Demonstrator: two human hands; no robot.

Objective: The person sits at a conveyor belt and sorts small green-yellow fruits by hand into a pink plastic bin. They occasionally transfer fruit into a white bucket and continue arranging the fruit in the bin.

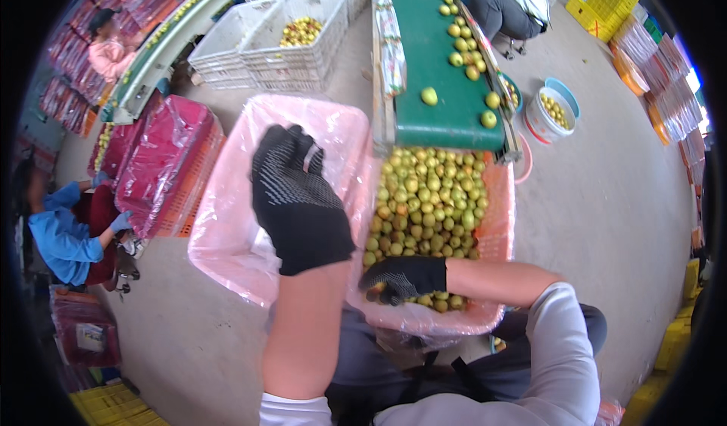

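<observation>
My left hand (301, 199), in a black knit glove with pale grip dots, is raised over a crate lined with pink-tinted plastic film (227, 210). Its fingers are curled, and the palm side is hidden, so I cannot tell whether it holds anything. My right hand (397, 278), gloved the same way, is low at the near left side of an orange crate (500, 233) heaped with small round green-yellow fruits (426, 199). A reddish-brown fruit (376, 291) shows between its bent fingers. Plastic film also lines this second crate.
A green conveyor belt (431, 116) carrying fruits ends above the fruit crate. White crates (284, 62) stand beyond the lined crate. At right are a white bucket of fruits (548, 116) and a pink hoop-like rim (525, 159). People sit at left (68, 233) and beside the belt (500, 5).
</observation>
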